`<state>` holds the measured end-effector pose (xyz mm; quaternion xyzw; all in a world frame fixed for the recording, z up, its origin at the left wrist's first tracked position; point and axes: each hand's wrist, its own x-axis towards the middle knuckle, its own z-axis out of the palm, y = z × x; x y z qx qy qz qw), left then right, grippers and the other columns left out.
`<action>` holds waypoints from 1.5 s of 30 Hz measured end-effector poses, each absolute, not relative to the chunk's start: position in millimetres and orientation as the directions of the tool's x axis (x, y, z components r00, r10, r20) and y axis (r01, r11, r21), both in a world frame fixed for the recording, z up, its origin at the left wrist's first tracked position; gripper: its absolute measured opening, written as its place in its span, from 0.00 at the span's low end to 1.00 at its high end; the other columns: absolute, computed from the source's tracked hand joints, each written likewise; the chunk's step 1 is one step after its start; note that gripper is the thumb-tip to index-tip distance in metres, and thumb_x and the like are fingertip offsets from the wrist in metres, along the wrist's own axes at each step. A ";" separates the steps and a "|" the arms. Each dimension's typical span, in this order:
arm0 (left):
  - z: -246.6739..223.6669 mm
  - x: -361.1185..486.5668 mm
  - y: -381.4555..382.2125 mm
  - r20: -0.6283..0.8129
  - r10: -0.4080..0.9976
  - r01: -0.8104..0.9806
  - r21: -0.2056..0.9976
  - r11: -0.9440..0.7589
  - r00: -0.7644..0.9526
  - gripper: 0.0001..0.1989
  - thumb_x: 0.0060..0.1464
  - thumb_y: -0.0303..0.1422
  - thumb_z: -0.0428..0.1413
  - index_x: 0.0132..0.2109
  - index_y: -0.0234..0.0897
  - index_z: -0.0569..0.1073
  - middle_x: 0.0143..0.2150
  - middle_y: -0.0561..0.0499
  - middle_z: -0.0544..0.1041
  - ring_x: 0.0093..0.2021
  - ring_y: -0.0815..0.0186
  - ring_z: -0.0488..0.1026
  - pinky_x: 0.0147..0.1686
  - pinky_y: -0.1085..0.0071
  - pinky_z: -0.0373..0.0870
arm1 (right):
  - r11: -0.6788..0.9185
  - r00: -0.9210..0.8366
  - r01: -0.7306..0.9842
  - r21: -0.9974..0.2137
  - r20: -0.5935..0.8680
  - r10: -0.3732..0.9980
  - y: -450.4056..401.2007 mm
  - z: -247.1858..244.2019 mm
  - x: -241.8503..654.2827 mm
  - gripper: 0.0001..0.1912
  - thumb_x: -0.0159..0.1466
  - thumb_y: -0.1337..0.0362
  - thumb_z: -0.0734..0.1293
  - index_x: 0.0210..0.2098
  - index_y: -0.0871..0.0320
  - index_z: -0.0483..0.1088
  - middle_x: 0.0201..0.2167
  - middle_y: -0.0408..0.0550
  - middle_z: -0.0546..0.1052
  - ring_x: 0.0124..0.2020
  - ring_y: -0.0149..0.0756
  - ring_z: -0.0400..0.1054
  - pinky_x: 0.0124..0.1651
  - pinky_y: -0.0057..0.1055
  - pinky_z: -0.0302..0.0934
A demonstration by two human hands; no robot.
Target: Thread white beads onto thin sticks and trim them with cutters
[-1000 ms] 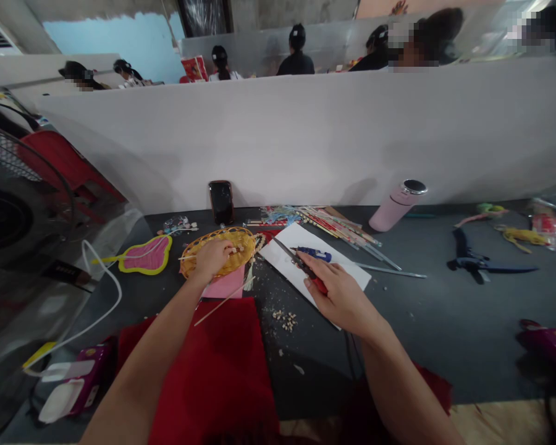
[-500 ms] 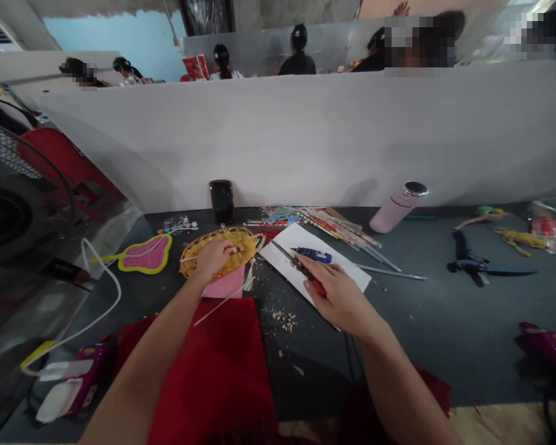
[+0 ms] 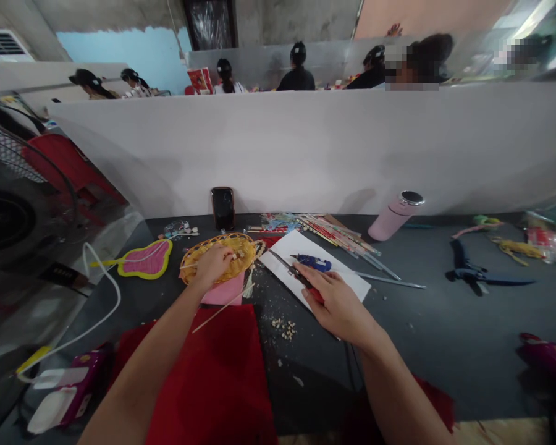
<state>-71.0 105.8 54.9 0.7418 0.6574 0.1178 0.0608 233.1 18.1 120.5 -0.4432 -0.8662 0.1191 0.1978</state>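
Dark grey tabletop (image 3: 445,321) runs up to a white partition wall (image 3: 306,148), behind which other people sit with their backs turned.

From the head view, the left hand (image 3: 213,264) rests with curled fingers on the yellow woven bamboo fan (image 3: 219,256), pinching something small against the weave; what exactly it grips is too small to tell. A pink card (image 3: 225,292) lies under the fan's near edge, and a thin pale stick (image 3: 222,307) slants across the red cloth (image 3: 213,377) spread at the table's front. The right hand (image 3: 338,303) lies on the white paper sheet (image 3: 352,281), fingers closed around the red-handled scissors (image 3: 301,281), whose dark blades point away towards the fan. A blue glue gun (image 3: 312,262) sits on the sheet just beyond the scissors. Scattered small beige beads (image 3: 285,327) lie between the two forearms.

Farther back stand a black phone (image 3: 223,208) leaning on the wall, a bundle of coloured sticks (image 3: 333,233) and a pink lidded flask (image 3: 395,216) lying tilted. A pink heart-shaped fan (image 3: 143,259) lies left of the woven one.
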 end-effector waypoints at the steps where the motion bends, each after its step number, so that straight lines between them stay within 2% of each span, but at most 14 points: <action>1: 55.5 -70.8 105.8 0.087 0.990 0.960 0.249 -0.125 0.107 0.13 0.57 0.36 0.48 0.37 0.41 0.76 0.39 0.47 0.75 0.43 0.61 0.69 0.43 0.68 0.62 | 0.578 -0.527 0.721 -0.381 0.238 0.815 17.9 121.1 233.0 0.27 0.62 0.71 0.55 0.61 0.58 0.51 0.52 0.54 0.70 0.51 0.43 0.66 0.49 0.44 0.61; 17: 57.6 -69.2 106.2 0.062 0.993 0.964 0.242 -0.109 0.096 0.11 0.57 0.34 0.48 0.37 0.40 0.76 0.40 0.48 0.76 0.44 0.62 0.70 0.45 0.68 0.62 | 0.599 -0.544 0.701 -0.386 0.253 0.800 17.5 122.8 233.1 0.27 0.62 0.71 0.54 0.61 0.57 0.53 0.48 0.54 0.73 0.45 0.43 0.69 0.48 0.45 0.62; 22: 54.5 -70.2 105.9 0.077 0.992 0.964 0.238 -0.119 0.103 0.12 0.57 0.34 0.48 0.38 0.39 0.75 0.41 0.47 0.76 0.44 0.62 0.69 0.45 0.68 0.62 | 0.601 -0.544 0.693 -0.398 0.258 0.799 16.6 121.2 234.7 0.27 0.62 0.71 0.54 0.61 0.57 0.52 0.50 0.54 0.71 0.48 0.44 0.68 0.48 0.44 0.63; 30: 55.4 -69.4 104.6 0.094 0.991 0.965 0.234 -0.116 0.097 0.11 0.56 0.34 0.49 0.36 0.39 0.76 0.39 0.47 0.76 0.43 0.62 0.70 0.44 0.68 0.62 | 0.541 -0.499 0.667 -0.513 0.231 0.835 18.5 120.4 239.5 0.25 0.65 0.67 0.54 0.61 0.54 0.52 0.54 0.53 0.68 0.49 0.42 0.68 0.48 0.39 0.64; 32: 60.1 -67.5 103.1 0.110 0.989 0.963 0.238 -0.126 0.102 0.11 0.56 0.33 0.49 0.36 0.37 0.76 0.39 0.46 0.76 0.43 0.61 0.70 0.45 0.67 0.62 | 0.503 -0.457 0.652 -0.567 0.234 0.858 22.1 119.6 240.8 0.23 0.65 0.65 0.55 0.60 0.55 0.53 0.51 0.54 0.71 0.47 0.41 0.69 0.46 0.37 0.65; 36: 75.1 -59.6 95.0 0.178 0.979 0.953 0.267 -0.141 0.095 0.13 0.58 0.33 0.46 0.38 0.35 0.75 0.42 0.43 0.75 0.46 0.59 0.69 0.47 0.65 0.61 | 0.325 -0.315 0.625 -0.710 0.152 0.937 27.8 116.5 242.7 0.16 0.64 0.61 0.57 0.50 0.58 0.59 0.34 0.49 0.76 0.30 0.36 0.72 0.34 0.32 0.66; 38: 84.3 -52.5 86.4 0.254 0.965 0.896 0.412 -0.167 0.064 0.12 0.57 0.34 0.48 0.39 0.35 0.75 0.42 0.44 0.76 0.44 0.59 0.70 0.45 0.66 0.63 | 0.229 -0.247 0.576 -0.785 0.100 0.964 28.9 116.3 242.1 0.10 0.63 0.60 0.58 0.43 0.57 0.59 0.30 0.46 0.76 0.25 0.33 0.72 0.29 0.29 0.65; 40: 93.8 -42.8 74.1 0.286 0.958 0.795 0.577 -0.186 0.017 0.11 0.56 0.36 0.50 0.38 0.37 0.75 0.40 0.46 0.77 0.42 0.61 0.72 0.42 0.67 0.65 | 0.142 -0.177 0.504 -0.852 0.059 0.982 30.1 117.4 240.7 0.08 0.62 0.59 0.60 0.38 0.56 0.58 0.29 0.45 0.76 0.24 0.33 0.72 0.27 0.27 0.65; 43: 108.1 -24.5 50.2 0.295 0.954 0.570 0.795 -0.209 -0.062 0.11 0.53 0.38 0.53 0.38 0.37 0.74 0.38 0.48 0.77 0.36 0.63 0.73 0.36 0.69 0.67 | 0.025 -0.109 0.420 -0.907 -0.023 0.994 33.9 118.6 239.3 0.10 0.60 0.57 0.62 0.32 0.55 0.58 0.27 0.44 0.75 0.25 0.34 0.73 0.24 0.26 0.65; 45: 117.7 -12.5 33.7 0.277 0.958 0.422 0.880 -0.220 -0.079 0.11 0.52 0.38 0.54 0.38 0.36 0.75 0.36 0.49 0.77 0.35 0.64 0.73 0.36 0.71 0.68 | -0.040 -0.107 0.377 -0.925 -0.086 0.991 37.7 117.4 239.7 0.11 0.59 0.55 0.64 0.30 0.56 0.60 0.25 0.45 0.75 0.24 0.34 0.73 0.23 0.26 0.65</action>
